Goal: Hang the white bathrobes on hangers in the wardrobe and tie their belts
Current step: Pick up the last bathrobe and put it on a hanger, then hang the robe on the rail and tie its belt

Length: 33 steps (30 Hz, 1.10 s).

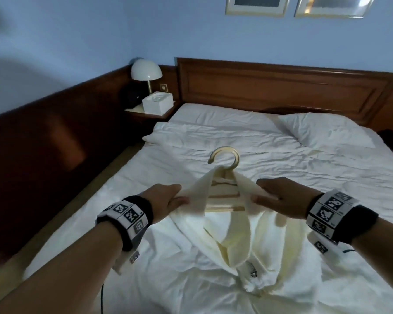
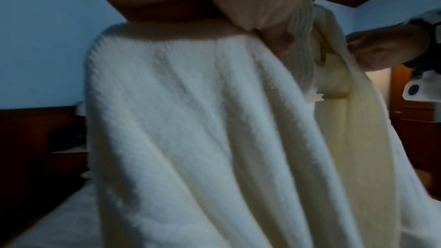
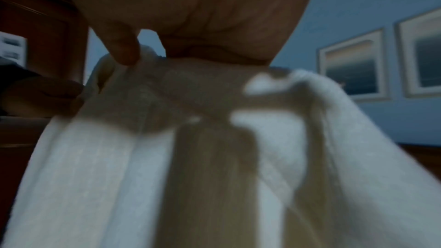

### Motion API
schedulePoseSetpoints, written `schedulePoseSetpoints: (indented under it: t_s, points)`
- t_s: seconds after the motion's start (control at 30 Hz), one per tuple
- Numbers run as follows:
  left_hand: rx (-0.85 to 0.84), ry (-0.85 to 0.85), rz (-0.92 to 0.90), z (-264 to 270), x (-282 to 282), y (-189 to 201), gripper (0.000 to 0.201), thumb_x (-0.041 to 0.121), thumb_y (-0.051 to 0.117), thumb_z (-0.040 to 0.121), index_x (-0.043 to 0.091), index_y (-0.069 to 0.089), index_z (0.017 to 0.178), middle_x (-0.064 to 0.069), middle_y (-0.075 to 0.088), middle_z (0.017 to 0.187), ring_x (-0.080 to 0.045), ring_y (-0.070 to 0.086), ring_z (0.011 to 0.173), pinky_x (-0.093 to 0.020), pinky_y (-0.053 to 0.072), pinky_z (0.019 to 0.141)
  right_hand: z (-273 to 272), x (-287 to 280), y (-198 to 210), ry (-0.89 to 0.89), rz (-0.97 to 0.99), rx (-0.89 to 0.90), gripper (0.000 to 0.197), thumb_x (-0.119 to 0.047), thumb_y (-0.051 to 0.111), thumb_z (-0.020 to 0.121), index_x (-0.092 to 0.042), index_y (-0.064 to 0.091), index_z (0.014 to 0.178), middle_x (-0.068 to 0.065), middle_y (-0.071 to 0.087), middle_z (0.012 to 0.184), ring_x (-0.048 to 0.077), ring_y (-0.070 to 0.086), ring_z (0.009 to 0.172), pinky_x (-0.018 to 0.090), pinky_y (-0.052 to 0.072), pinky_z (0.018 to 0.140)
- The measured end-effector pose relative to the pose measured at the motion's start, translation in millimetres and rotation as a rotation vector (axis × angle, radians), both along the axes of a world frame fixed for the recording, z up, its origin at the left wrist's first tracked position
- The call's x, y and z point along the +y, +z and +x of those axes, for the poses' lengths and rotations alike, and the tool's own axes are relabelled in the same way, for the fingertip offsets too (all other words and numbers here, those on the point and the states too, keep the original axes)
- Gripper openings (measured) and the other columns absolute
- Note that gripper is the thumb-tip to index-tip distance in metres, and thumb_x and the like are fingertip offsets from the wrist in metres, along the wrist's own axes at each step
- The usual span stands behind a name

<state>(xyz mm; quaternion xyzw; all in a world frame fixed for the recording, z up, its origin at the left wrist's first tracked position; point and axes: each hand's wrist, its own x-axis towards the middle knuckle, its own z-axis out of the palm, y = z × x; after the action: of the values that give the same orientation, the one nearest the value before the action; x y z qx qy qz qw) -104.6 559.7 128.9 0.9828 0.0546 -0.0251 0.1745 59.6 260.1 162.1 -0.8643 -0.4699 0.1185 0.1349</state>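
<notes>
left hand (image 1: pixel 168 201) and right hand (image 1: pixel 281 198) each pinch a bathrobe (image 1: pixel 236 241) shoulder. robe sits on a wooden hanger (image 1: pixel 225 175) over the bed (image 1: pixel 213 137).

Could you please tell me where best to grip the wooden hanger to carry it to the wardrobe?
Probably the neck just below the hook, from above: only that part of the hanger stands clear of the bathrobe covering both shoulders.

head view looks down; wrist views close, sharing bathrobe (image 1: pixel 234 234).
</notes>
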Motion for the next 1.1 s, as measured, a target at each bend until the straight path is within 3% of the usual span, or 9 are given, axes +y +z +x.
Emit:
schedulePoseSetpoints:
  t_s: [0.23, 0.33, 0.5, 0.57, 0.67, 0.77, 0.87, 1.0, 1.1]
  points:
    - [-0.155, 0.277, 0.072, -180, 149, 88, 0.045, 0.058, 0.034, 0.093, 0.021, 0.056, 0.104, 0.004, 0.064, 0.093, -0.012, 0.061, 0.083, -0.025, 0.047, 0.074, -90, 223, 105, 0.374, 0.164, -0.256, 0.018, -0.033, 0.033, 0.084, -0.03, 0.05, 0.085, -0.005, 0.058, 0.08, 0.01, 0.055, 0.074, 0.037, 0.044, 0.071]
    - [-0.24, 0.447, 0.195, -314, 217, 127, 0.054, 0.069, 0.028, 0.089, 0.022, 0.055, 0.095, 0.006, 0.063, 0.086, -0.011, 0.059, 0.077, -0.03, 0.047, 0.074, -181, 336, 141, 0.563, 0.258, -0.301, 0.033, -0.041, 0.031, 0.082, -0.024, 0.058, 0.093, -0.006, 0.062, 0.081, 0.009, 0.058, 0.074, 0.037, 0.048, 0.07]
    - [-0.32, 0.708, 0.423, -569, 289, 194, 0.088, 0.086, 0.008, 0.075, 0.014, 0.056, 0.091, -0.001, 0.065, 0.083, -0.02, 0.061, 0.077, -0.035, 0.045, 0.072, -381, 504, 191, 0.937, 0.472, -0.343, 0.028, -0.049, 0.03, 0.088, -0.031, 0.052, 0.091, -0.016, 0.059, 0.08, 0.002, 0.056, 0.072, 0.034, 0.048, 0.067]
    - [-0.308, 0.827, 0.483, -655, 297, 217, 0.092, 0.084, 0.009, 0.076, 0.011, 0.059, 0.1, -0.004, 0.067, 0.092, -0.02, 0.063, 0.086, -0.034, 0.045, 0.079, -459, 553, 206, 1.036, 0.517, -0.338, 0.017, -0.043, 0.037, 0.092, -0.032, 0.051, 0.092, -0.015, 0.061, 0.08, 0.002, 0.057, 0.073, 0.031, 0.048, 0.069]
    - [-0.255, 0.987, 0.54, -761, 287, 234, 0.079, 0.08, 0.016, 0.08, 0.013, 0.056, 0.09, -0.002, 0.065, 0.083, -0.019, 0.061, 0.077, -0.036, 0.046, 0.075, -563, 603, 218, 1.21, 0.568, -0.258, 0.014, -0.035, 0.043, 0.091, -0.044, 0.044, 0.081, -0.02, 0.057, 0.07, -0.006, 0.055, 0.068, 0.019, 0.039, 0.063]
    - [-0.209, 1.199, 0.541, -845, 263, 241, 0.067, 0.078, 0.025, 0.081, 0.018, 0.054, 0.087, 0.006, 0.063, 0.079, -0.011, 0.06, 0.075, -0.028, 0.047, 0.072, -656, 637, 225, 1.394, 0.599, -0.172, 0.013, -0.041, 0.045, 0.092, -0.052, 0.05, 0.097, -0.029, 0.061, 0.082, -0.015, 0.056, 0.075, 0.011, 0.042, 0.069]
    - [-0.157, 1.373, 0.55, -912, 236, 244, 0.058, 0.067, 0.031, 0.09, 0.015, 0.056, 0.093, 0.004, 0.062, 0.08, -0.014, 0.059, 0.076, -0.026, 0.046, 0.071, -744, 678, 229, 1.583, 0.652, -0.081, 0.046, -0.073, 0.037, 0.086, -0.032, 0.056, 0.092, -0.016, 0.061, 0.077, -0.001, 0.06, 0.069, 0.027, 0.049, 0.065]
    - [0.009, 1.579, 0.571, -987, 204, 253, 0.059, 0.065, 0.022, 0.087, 0.015, 0.051, 0.097, -0.006, 0.065, 0.093, -0.025, 0.061, 0.086, -0.035, 0.047, 0.078, -862, 717, 230, 1.705, 0.654, -0.154, 0.049, -0.076, 0.027, 0.084, -0.034, 0.051, 0.09, -0.016, 0.061, 0.078, -0.002, 0.057, 0.077, 0.023, 0.044, 0.071]
    - [0.052, 1.714, 0.665, -1035, 188, 265, 0.058, 0.068, 0.021, 0.091, 0.018, 0.05, 0.094, -0.006, 0.065, 0.09, -0.026, 0.06, 0.083, -0.035, 0.047, 0.074, -942, 739, 237, 1.815, 0.714, -0.108, 0.051, -0.08, 0.023, 0.084, -0.033, 0.043, 0.083, -0.008, 0.056, 0.067, 0.004, 0.056, 0.062, 0.031, 0.045, 0.062]
